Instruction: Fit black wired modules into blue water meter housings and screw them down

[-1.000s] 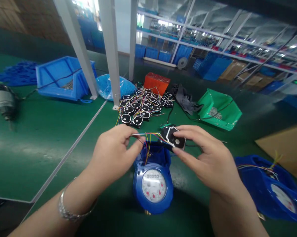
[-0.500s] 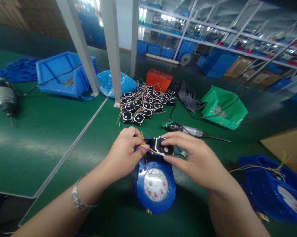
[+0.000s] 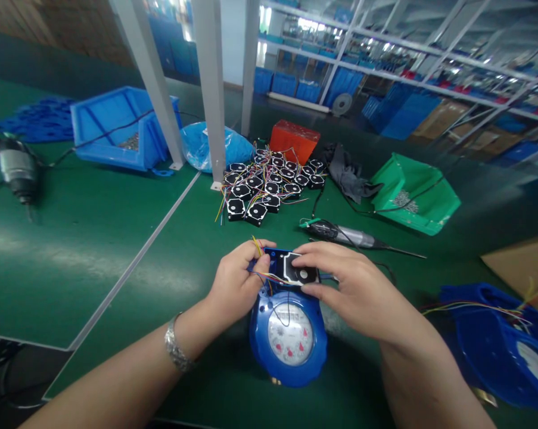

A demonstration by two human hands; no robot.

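Observation:
A blue water meter (image 3: pixel 256 339) with a round white dial (image 3: pixel 290 335) stands on the green bench in front of me. In the box part at its top sits a black square module (image 3: pixel 311 275) with a white outline and coloured wires (image 3: pixel 269 276). My left hand (image 3: pixel 239 277) grips the left side of that box, thumb in front, the wires running beside the thumb; its fingertips are partly hidden. My right hand (image 3: pixel 347 283) is closed round the module's right end, index finger on its face and thumb at its lower edge.
Several similar black modules (image 3: pixel 256 213) lie heaped ahead, by an orange-red box (image 3: pixel 294 142). An electric screwdriver (image 3: pixel 353 236) lies right of them, before a green bin (image 3: pixel 429 202) of screws. Another blue meter (image 3: pixel 478 351) is at right, a blue bin (image 3: pixel 108 146) and second screwdriver (image 3: pixel 16 173) at left.
My left hand has shifted from the wires to the box's left side. The module looks lower and flatter in the box, with the right hand still on it. The view has shifted slightly.

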